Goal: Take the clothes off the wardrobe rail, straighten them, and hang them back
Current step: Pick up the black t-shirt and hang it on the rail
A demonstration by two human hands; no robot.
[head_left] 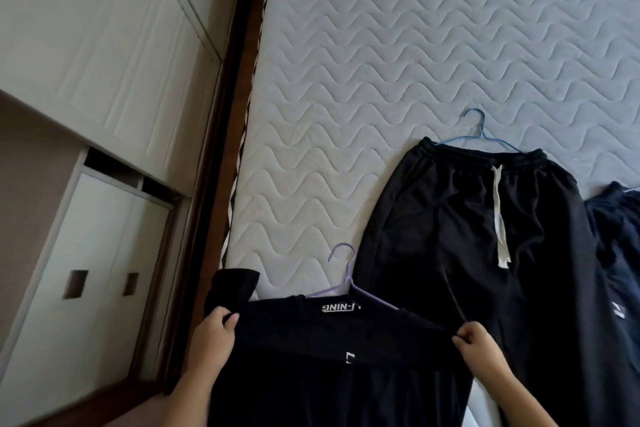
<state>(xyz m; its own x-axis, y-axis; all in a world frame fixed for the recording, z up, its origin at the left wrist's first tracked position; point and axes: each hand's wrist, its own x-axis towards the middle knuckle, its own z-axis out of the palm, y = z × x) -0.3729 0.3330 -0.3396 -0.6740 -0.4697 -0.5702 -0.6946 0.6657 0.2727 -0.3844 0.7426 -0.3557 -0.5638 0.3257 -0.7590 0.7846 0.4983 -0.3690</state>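
Two hands: we count the left hand and the right hand at the lower edge of the view, each at one shoulder of the same garment.
Left fingers: curled round the cloth at the shoulder on that side, with the thumb laid over the top.
Right fingers: bunched together, pinching a fold of cloth at the opposite shoulder.
Garment in hand: we record a black top with a white-lettered neck label, stretched between the hands at the near edge of the bed; we cannot tell whether it lies flat or is lifted.
Sleeve: one black sleeve turns upward past the left hand, over the corner of the bed.
Hanger in the top: a purple wire hanger sits inside the neck, hook pointing away from us.
Second garment: black trousers with an elastic waist lie spread on the bed, just right of the top, whose right shoulder overlaps one leg.
Drawstring: a white flat cord trails from the waistband down the front.
Hanger at the trousers: a blue wire hanger shows above the waistband.
Third garment: a navy blue piece lies at the right edge, mostly cut off.
Bed surface: a pale quilted mattress with wavy stitching.
Bed side: a dark brown wooden frame.
Left of bed: white panelled wardrobe doors.
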